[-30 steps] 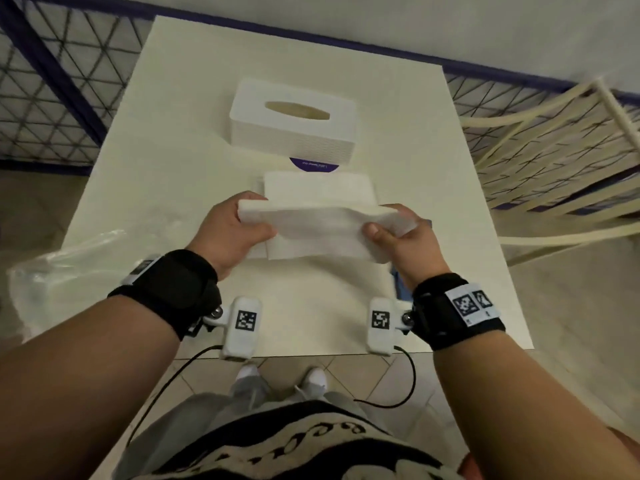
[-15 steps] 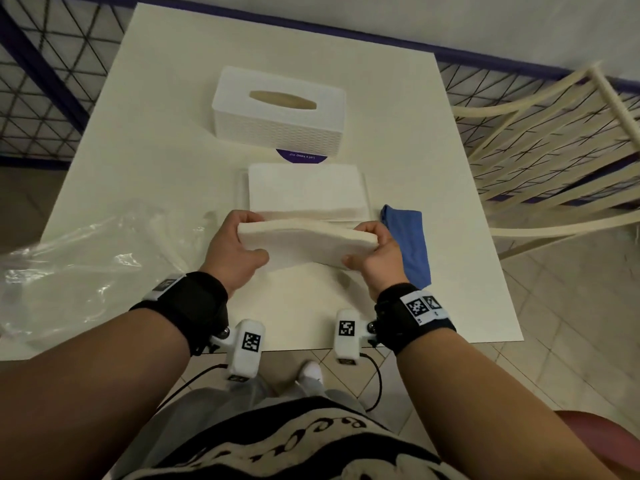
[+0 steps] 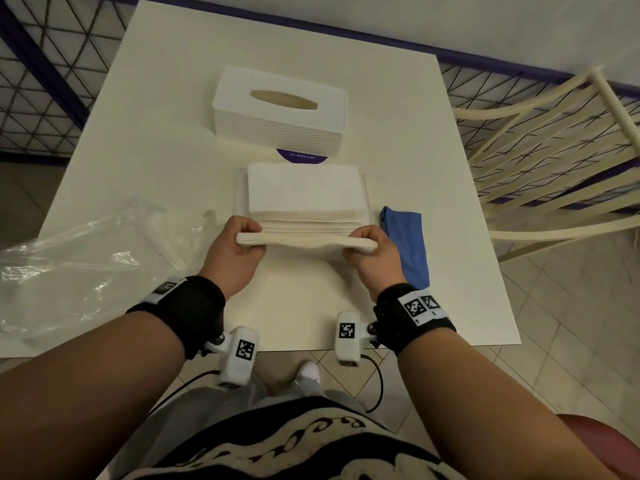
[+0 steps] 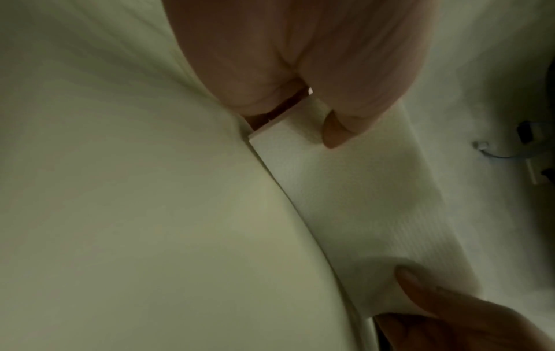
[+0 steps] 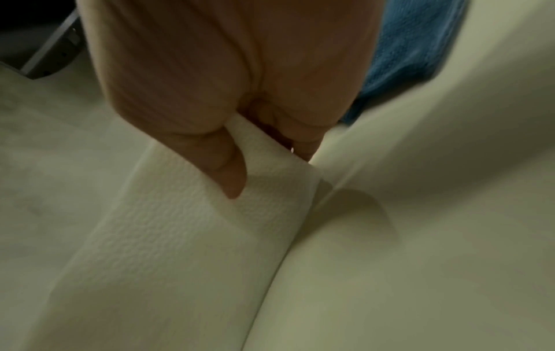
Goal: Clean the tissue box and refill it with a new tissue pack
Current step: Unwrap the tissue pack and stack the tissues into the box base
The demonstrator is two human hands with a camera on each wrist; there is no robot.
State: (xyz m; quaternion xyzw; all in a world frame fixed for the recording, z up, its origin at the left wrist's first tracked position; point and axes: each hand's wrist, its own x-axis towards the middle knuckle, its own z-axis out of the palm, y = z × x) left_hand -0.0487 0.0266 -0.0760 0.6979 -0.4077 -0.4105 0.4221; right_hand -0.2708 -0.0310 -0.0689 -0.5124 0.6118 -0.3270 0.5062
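Lowered since a second ago, the folded tissue wad (image 3: 306, 241) now hangs just before the tissue stack (image 3: 304, 192) on the desk (image 3: 398, 140), near the tissue box (image 3: 278, 112). Left hand (image 3: 232, 252) and right hand (image 3: 375, 256) pinch its ends, fingers (image 4: 339, 128) curled. Light, soft and floppy, it probably wants support at both ends.

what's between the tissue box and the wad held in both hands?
Head view: a tissue stack lies flat on the table between the tissue box and the held wad; a purple sticker peeks out at the box's near edge.
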